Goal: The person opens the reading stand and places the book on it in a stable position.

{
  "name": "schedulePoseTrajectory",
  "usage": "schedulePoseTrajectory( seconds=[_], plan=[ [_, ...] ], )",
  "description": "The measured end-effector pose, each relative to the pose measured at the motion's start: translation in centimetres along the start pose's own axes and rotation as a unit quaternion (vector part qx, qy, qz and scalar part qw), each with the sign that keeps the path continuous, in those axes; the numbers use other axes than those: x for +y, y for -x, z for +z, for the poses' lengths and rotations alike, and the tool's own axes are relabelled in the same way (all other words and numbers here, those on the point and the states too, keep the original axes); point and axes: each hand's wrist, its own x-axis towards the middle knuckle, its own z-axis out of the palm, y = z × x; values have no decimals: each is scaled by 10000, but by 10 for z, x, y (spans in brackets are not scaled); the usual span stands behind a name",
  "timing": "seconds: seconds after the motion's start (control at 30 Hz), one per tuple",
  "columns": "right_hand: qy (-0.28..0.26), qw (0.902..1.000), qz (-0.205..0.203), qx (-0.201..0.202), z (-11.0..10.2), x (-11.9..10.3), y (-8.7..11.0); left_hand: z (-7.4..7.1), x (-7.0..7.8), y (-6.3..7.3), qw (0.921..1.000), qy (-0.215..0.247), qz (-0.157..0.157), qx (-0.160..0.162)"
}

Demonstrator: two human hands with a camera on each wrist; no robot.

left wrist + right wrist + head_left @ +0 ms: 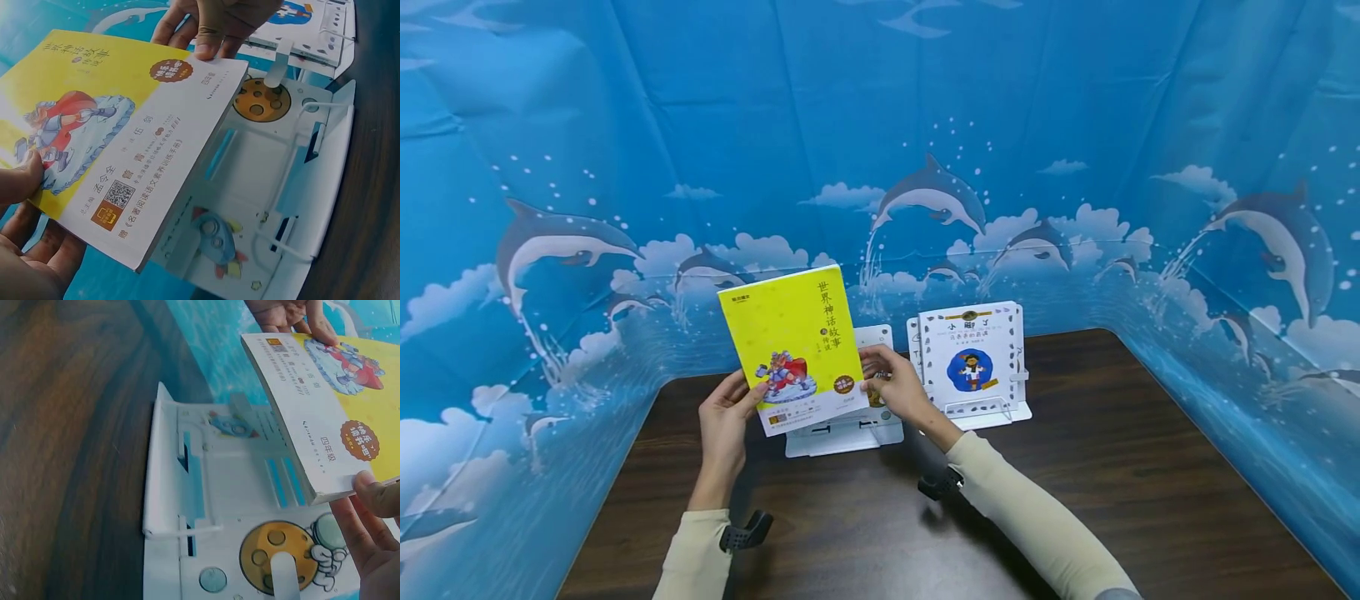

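A yellow paperback book [786, 333] with a white lower band is held up, tilted, in both hands. My left hand [724, 421] pinches its lower left edge, thumb on the cover and fingers beneath. At the lower right edge, my right hand [898, 387] grips it the same way, as the right wrist view also shows. Behind and below the book stands a white metal book stand [300, 187], printed with a rocket and an orange moon. Its wire holder and lower ledge face me, and in the head view the book covers much of it.
To the right, a second white stand [1021, 400] bears a white picture book [936, 367] with a blue round picture. Both stands are on the dark wooden table [1075, 492]. A blue curtain [737, 167] with dolphins surrounds the table's back and sides.
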Motion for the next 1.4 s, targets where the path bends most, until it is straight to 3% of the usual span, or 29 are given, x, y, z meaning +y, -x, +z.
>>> schedulePoseTrajectory(
  seconds=[0.27,0.43,0.7,1.07,1.17,1.4],
  plan=[
    [346,9985,-71,424,-9,3,-6,15,-1,-9,9993,-328,173,47],
    [647,9950,-184,732,-11,8,-7,26,-4,-18,9974,-564,441,68],
    [908,9889,-213,1160,-7,16,-8,41,-11,-28,9960,-516,710,155],
    [1307,9840,-240,1184,-3,20,-1,41,-19,-29,9964,-645,553,73],
    [1419,9827,-248,1168,-3,21,1,40,-22,-27,9952,-742,637,76],
    [1607,9787,-345,1227,-2,28,8,40,-29,-23,9824,-1584,962,236]
  ],
)
